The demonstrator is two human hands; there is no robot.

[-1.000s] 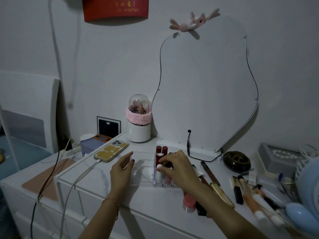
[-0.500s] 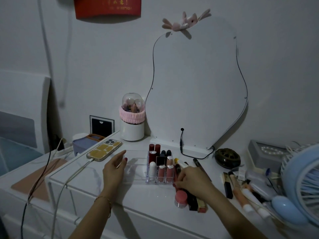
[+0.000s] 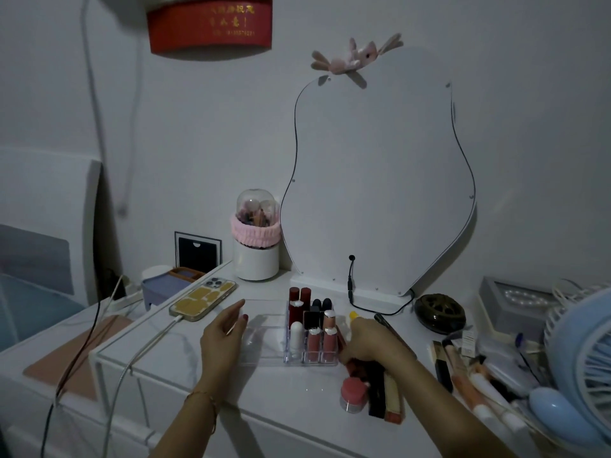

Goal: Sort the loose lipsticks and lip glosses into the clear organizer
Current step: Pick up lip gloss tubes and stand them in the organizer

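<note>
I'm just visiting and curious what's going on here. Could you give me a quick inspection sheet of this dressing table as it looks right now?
Surface: white table top, dimly lit.
Job's things: clear organizer with lipsticks standing in its right-hand slots, left part looks empty; loose lipsticks lie right of it.
Clutter: phone, pink-lidded jar, more tubes at right, blue fan, dark round dish.
Hands: left hand rests open against the organizer's left side; right hand reaches into the loose pile, grip hidden.
Cables: phone cable; black cable at the mirror base.
Surroundings: curvy mirror, brush holder, grey wall.
</note>
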